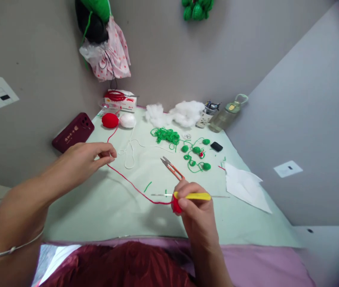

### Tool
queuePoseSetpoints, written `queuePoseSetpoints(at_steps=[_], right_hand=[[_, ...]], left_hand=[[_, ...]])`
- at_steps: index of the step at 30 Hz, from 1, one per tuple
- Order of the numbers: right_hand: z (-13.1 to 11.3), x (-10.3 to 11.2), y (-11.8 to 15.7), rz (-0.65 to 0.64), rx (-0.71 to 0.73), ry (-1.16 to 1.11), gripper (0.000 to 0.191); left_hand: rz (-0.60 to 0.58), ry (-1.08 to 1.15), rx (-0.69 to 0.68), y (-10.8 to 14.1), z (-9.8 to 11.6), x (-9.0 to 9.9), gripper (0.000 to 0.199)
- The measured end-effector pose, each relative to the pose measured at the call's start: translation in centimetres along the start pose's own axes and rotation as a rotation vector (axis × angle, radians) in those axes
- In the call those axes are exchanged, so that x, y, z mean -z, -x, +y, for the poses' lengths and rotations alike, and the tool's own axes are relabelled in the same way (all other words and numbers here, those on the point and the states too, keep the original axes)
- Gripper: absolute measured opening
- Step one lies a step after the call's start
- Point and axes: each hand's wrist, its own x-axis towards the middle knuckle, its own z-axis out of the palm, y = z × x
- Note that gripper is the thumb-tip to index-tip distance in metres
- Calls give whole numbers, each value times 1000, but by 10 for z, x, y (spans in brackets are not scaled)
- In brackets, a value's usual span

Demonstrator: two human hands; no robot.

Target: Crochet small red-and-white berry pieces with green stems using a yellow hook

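My left hand point(97, 153) is raised over the left of the table, thumb and fingers closed around red yarn point(130, 182). One end of this strand leads back to a red yarn ball point(110, 120); the other runs to a small red crochet piece point(176, 204). That piece is in my right hand point(194, 203), together with a crochet hook point(197, 196) that has a yellow handle. The hook's metal tip points left. Just beyond my right hand lie thread snips point(173, 168) with orange handles.
Behind are a white yarn ball point(128, 120), white stuffing point(187, 113), tangled green yarn point(166, 136) and several green crocheted pieces point(196, 150). A phone point(73, 132) leans at left. A bottle point(228, 115) stands back right, near white paper point(245, 187).
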Motion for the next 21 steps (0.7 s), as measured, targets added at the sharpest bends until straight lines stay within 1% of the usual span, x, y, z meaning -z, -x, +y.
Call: queuePoseSetpoints(at_steps=[1, 2, 3, 5, 7, 8, 10, 11, 13, 15, 17, 19, 21], right_hand=[[0, 0, 2, -42, -9, -4, 14], [0, 1, 3, -78, -24, -9, 13], [0, 1, 5, -104, -39, -16, 11], [1, 2, 7, -134, -62, -36, 8], [2, 3, 9, -139, -72, -52, 8], [3, 4, 9, -134, -74, -56, 8], [4, 5, 10, -117, -84, -69, 10], [4, 6, 10, -109, -94, -80, 10], [4, 8, 10, -95, -123, -105, 11], [3, 10, 9, -87, -152, -122, 11], [1, 13, 7, -73, -176, -136, 11], [0, 17, 5, -41, -187, -151, 10], [-1, 23, 2, 11, -173, -139, 9]], left_hand=[[-45, -106, -57, -6, 1, -7, 6], [-70, -150, -104, -14, 2, -16, 6], [-111, -255, -190, -22, 4, -28, 3], [-172, -311, -242, -41, 9, -57, 6], [-226, -359, -265, -63, 12, -91, 2], [-245, -383, -268, -73, 13, -108, 6], [-279, -430, -258, -93, 11, -139, 32], [-288, -452, -249, -101, 10, -151, 38], [-301, -487, -222, -115, 7, -170, 40], [-313, -509, -192, -124, 5, -181, 39], [-333, -516, -177, -127, 7, -183, 39], [-365, -509, -192, -123, 10, -176, 39], [-394, -491, -234, -111, 17, -163, 37]])
